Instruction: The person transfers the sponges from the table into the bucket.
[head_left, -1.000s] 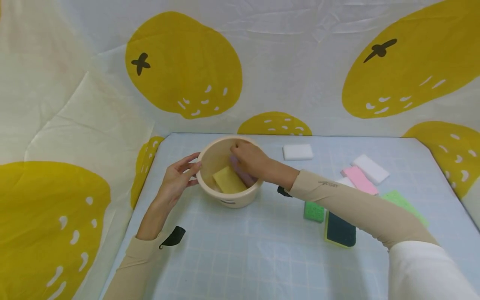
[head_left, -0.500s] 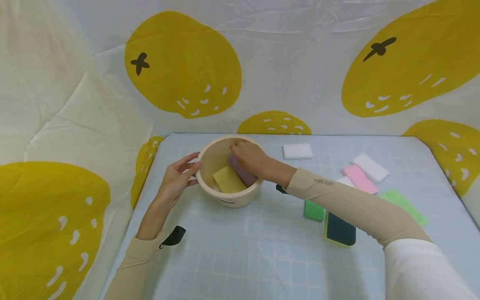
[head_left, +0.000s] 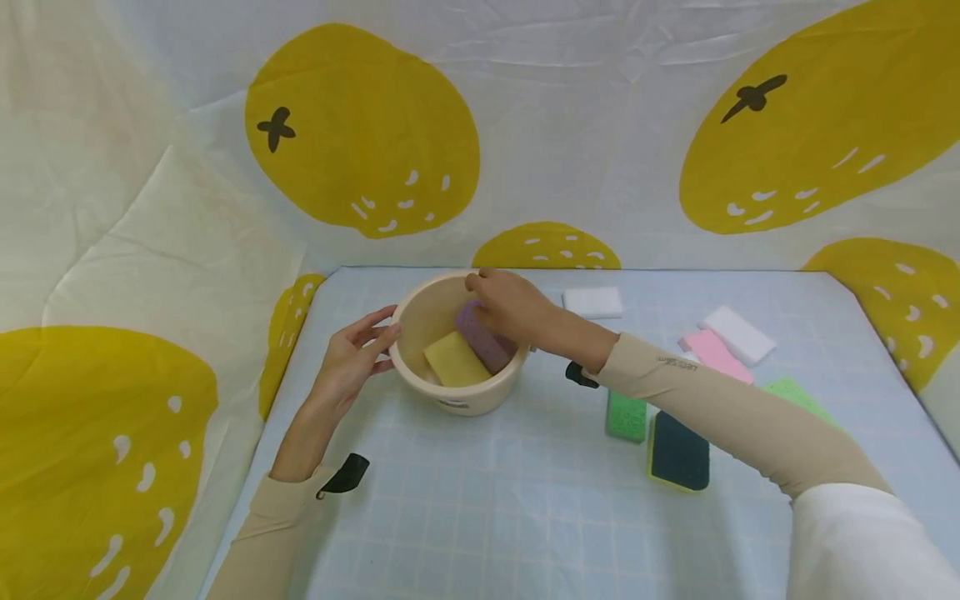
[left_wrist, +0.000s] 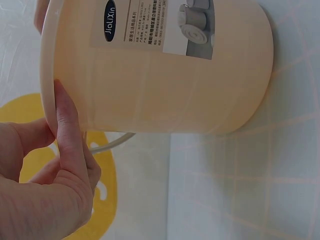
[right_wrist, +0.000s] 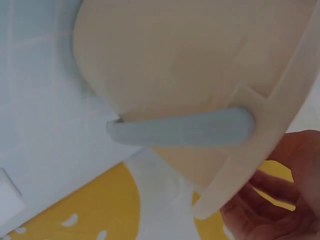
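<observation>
A cream bucket [head_left: 465, 402] stands at the back left of the table, held at its left rim by my left hand [head_left: 348, 360]. In the left wrist view the thumb lies on the bucket's outer wall and the other fingers are partly hidden behind the rim. Inside, a yellow sponge [head_left: 455, 360] and a purple sponge [head_left: 480, 335] lie side by side. Over the right rim is my right hand [head_left: 521, 310], its fingers loosely bent above the purple sponge. The right wrist view shows these fingers [right_wrist: 260, 205] holding nothing, beside the bucket's pale handle [right_wrist: 182, 130].
Right of the bucket lie a white sponge [head_left: 592, 302], a green sponge [head_left: 626, 415] and a dark-topped scouring sponge [head_left: 679, 451]. Farther right are another white sponge [head_left: 738, 335], a pink sponge [head_left: 716, 355] and a light green one [head_left: 798, 397], partly behind the right sleeve.
My right hand has let go of the purple sponge and moved up and slightly right, so more of that sponge shows. The left hand stays on the rim.
</observation>
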